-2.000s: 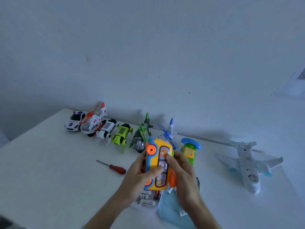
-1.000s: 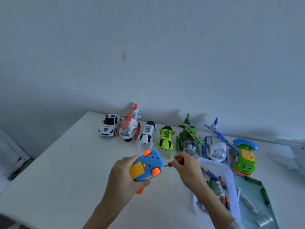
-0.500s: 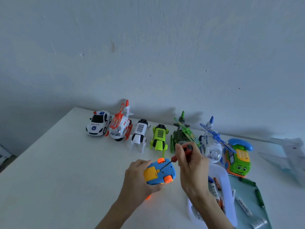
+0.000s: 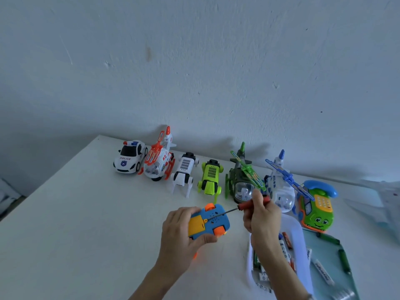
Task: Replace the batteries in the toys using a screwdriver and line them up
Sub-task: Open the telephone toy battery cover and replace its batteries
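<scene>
My left hand point(image 4: 180, 237) grips the blue toy point(image 4: 208, 221) underside-up, its yellow battery cover point(image 4: 196, 226) beside my fingertips, while my right hand point(image 4: 260, 215) pinches the red-handled screwdriver point(image 4: 251, 205), tip on the toy's underside. Beyond my fingers, seven toys line the wall, from the police car point(image 4: 129, 156) to the green phone toy point(image 4: 317, 205). Under my right wrist the white tray point(image 4: 297, 232) holds batteries point(image 4: 285, 245), partly hidden by my forearm; the teal tray point(image 4: 324, 252) with loose batteries is cut off at the frame's lower edge.
</scene>
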Action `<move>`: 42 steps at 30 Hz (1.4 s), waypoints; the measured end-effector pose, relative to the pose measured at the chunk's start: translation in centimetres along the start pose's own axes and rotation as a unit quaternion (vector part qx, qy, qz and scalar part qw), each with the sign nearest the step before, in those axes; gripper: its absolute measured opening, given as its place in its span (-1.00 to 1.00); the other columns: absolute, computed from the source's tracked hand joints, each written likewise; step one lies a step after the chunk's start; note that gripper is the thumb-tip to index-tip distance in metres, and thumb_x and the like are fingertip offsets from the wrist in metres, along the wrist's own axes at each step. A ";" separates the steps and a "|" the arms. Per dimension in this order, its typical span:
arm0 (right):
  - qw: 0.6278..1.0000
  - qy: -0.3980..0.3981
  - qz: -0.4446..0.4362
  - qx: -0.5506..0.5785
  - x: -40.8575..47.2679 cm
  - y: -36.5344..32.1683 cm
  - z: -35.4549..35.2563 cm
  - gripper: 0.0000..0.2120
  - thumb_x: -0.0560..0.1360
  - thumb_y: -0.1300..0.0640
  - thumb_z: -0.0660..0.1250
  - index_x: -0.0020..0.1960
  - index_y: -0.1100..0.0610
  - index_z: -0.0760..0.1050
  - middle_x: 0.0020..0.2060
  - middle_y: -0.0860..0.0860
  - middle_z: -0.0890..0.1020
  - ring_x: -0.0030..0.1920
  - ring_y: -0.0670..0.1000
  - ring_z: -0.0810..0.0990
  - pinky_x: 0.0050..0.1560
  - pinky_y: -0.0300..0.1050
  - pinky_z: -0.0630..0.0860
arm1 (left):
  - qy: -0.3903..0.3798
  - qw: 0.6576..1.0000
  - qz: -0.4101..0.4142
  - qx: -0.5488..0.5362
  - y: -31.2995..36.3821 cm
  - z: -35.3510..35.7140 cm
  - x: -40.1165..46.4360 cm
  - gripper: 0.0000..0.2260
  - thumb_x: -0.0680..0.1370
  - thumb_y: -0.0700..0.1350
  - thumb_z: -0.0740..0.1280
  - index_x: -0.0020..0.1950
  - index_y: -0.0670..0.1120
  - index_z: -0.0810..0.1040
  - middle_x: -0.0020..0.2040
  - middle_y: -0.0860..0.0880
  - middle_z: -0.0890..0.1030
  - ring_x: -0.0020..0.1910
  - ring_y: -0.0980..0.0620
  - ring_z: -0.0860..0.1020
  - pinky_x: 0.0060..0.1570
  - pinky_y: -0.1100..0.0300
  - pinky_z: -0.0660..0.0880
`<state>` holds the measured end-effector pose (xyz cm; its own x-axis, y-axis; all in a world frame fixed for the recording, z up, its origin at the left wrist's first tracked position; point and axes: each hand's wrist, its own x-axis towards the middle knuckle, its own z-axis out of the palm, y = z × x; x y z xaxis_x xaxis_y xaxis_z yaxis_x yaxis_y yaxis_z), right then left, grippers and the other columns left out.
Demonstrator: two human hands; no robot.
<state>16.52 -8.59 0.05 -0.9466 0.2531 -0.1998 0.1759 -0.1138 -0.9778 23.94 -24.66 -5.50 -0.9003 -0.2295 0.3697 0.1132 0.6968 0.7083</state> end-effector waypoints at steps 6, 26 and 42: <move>0.996 -0.049 0.075 -0.018 -0.4 1.6 0.8 -0.52 0.60 0.09 0.19 -0.43 0.29 0.41 -0.65 0.03 0.34 -0.65 -0.07 0.20 -0.59 -0.28 0.14 | 0.005 0.999 0.045 0.026 0.1 0.8 -0.1 -0.51 0.43 0.44 0.19 0.02 0.06 0.53 -0.09 0.25 0.51 -0.08 0.24 0.39 -0.11 0.34 0.30; 0.965 -0.141 0.015 -0.219 -3.0 2.4 1.5 -0.69 0.30 0.16 0.56 -0.16 0.35 0.53 -0.31 0.18 0.65 -0.48 -0.11 0.53 -0.50 -0.36 0.40 | 0.055 0.947 -0.134 -0.288 0.8 -1.2 -0.4 -0.76 0.59 0.06 0.23 0.08 -0.07 0.53 -0.02 0.04 0.64 -0.04 0.00 0.65 -0.23 0.14 0.63; 0.979 -0.086 0.045 -0.179 -2.9 3.9 1.1 -0.63 0.42 0.22 0.46 -0.36 0.14 0.27 -0.41 0.11 0.52 -0.30 0.13 0.60 -0.33 -0.01 0.53 | -0.028 0.980 -0.181 -0.084 -4.2 -3.6 0.5 -0.38 0.43 0.39 0.25 0.36 0.07 0.41 0.32 0.16 0.41 0.30 0.32 0.34 0.21 0.43 0.27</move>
<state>19.68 -10.81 -3.15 -0.9489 0.0876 -0.3032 0.3154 0.2231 -0.9224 24.53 -30.15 -6.20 -0.9153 -0.4001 0.0468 -0.1535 0.4540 0.8777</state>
